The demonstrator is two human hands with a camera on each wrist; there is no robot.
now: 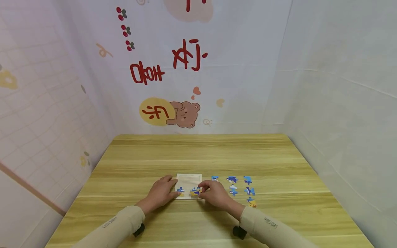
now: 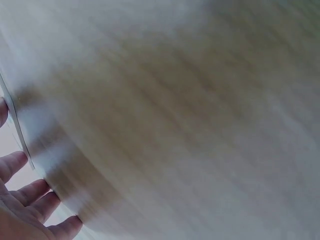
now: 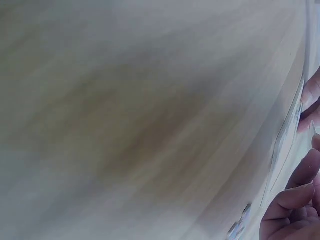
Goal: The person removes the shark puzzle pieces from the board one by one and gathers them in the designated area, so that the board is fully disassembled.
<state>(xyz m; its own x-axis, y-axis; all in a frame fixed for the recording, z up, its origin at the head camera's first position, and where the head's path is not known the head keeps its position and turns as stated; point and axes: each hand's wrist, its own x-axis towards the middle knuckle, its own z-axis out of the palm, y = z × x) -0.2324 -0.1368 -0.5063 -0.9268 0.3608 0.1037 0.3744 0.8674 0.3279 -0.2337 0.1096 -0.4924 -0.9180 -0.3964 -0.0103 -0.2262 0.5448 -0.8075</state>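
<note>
Large red characters point(image 1: 169, 63) are printed on the backdrop cloth point(image 1: 235, 69) in the upper centre of the head view; they appear upside down or mirrored and cannot be read with certainty. More red characters are set on a yellow oval point(image 1: 154, 111) beside a cartoon bear point(image 1: 184, 114), just above the far edge of the table; these too stay illegible. A fragment of red print point(image 1: 188, 4) is cut off by the top edge of the frame. Small dark lettering is seen on the left sleeve point(image 1: 109, 222) and on the right sleeve point(image 1: 270, 223) at the bottom of the frame, too small to be read. Nothing legible is shown in either wrist view.
</note>
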